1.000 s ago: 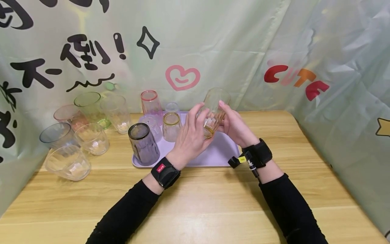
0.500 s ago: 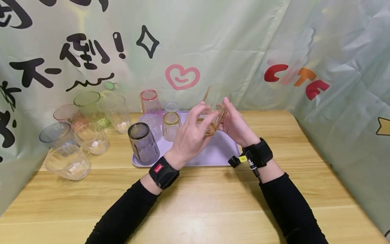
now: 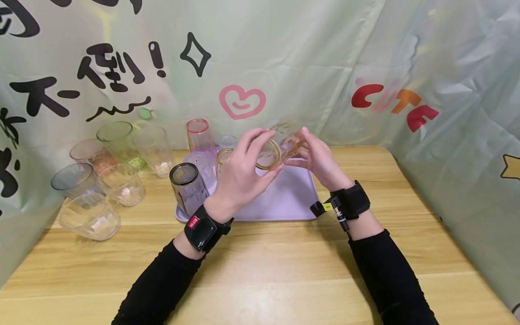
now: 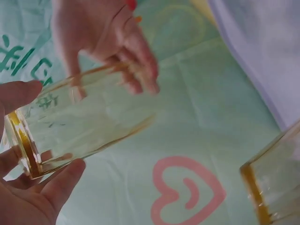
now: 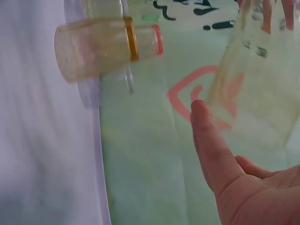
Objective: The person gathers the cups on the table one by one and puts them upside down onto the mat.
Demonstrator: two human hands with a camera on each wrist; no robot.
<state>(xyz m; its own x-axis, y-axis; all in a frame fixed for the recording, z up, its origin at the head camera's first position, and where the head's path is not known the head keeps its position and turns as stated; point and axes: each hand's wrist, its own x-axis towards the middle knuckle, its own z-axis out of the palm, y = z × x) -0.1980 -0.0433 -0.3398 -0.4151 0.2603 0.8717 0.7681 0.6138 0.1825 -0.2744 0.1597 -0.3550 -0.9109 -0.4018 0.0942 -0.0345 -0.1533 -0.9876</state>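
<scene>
A pale yellow drinking glass (image 4: 98,112) is held tilted above the lilac tray (image 3: 284,201). My left hand (image 3: 243,176) grips its thick amber base, thumb on one side and fingers on the other in the left wrist view. At the open end, my right hand (image 3: 325,158) has its fingers spread beside the glass wall; the right wrist view shows them extended. Upside down on the tray's left part stand a dark grey glass (image 3: 188,189), a pink glass (image 3: 200,140), a clear glass (image 3: 201,164) and another yellow glass (image 3: 222,157), partly hidden behind my left hand.
Left of the tray, several glasses stand mouth up on the wooden table (image 3: 260,275), among them a green glass (image 3: 115,144), a blue glass (image 3: 77,178) and a clear tumbler (image 3: 93,219). A printed curtain (image 3: 308,67) rises behind the table.
The held glass has swung so its base faces left, toward my left palm. My left hand has moved slightly left, now overlapping the yellow glass; my right hand has drifted right, away from the glass.
</scene>
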